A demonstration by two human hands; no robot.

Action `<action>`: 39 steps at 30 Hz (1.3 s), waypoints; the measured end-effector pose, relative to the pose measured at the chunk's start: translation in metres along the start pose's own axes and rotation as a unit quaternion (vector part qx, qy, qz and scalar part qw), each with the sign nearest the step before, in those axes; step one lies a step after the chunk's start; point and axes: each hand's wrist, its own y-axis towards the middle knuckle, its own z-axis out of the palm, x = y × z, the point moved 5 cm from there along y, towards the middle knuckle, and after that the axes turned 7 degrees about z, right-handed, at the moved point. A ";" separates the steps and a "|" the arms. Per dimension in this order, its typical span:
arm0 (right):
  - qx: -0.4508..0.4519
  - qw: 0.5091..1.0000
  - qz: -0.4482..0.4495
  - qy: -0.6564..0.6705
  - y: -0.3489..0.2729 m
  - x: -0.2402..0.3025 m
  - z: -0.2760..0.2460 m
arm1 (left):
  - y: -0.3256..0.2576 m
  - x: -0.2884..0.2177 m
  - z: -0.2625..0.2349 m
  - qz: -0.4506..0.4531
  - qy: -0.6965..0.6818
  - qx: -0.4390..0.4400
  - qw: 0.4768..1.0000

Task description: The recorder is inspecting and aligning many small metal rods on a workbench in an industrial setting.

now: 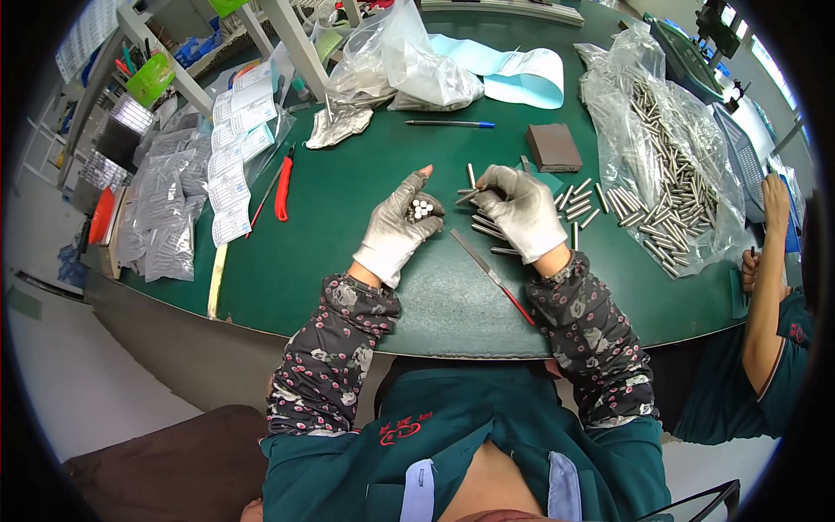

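Note:
Several short metal pins (421,210) are bundled in my left hand (391,230), which wears a grey-white glove with bare fingertips. Their bright round ends point up between the curled fingers. To the right, my gloved right hand (522,213) has its fingers pinched at a metal pin (468,197) above the green tabletop. More loose pins (577,202) lie beneath and beside that hand, partly hidden by it. A thin flat file (474,254) with a red handle rests on the table between my forearms.
An opened plastic bag (600,78) spills many pins at the right. Nearby sits a brown block (554,148). A pen (448,123), clear bags (426,74) and papers lie farther back. Red-handled pliers (283,190) and packed bags (170,204) are left. A co-worker's arm (765,296) is at right.

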 end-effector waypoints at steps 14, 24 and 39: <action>0.003 0.943 -0.001 -0.332 0.003 -0.004 -0.017 | 0.000 -0.005 0.000 0.004 -0.012 0.004 1.000; 0.080 0.925 0.008 -0.372 0.008 -0.008 -0.002 | 0.001 0.002 -0.001 -0.001 -0.019 0.007 1.000; 0.078 0.961 0.083 -0.251 0.038 0.007 0.028 | 0.001 0.012 -0.005 -0.002 -0.049 0.012 0.999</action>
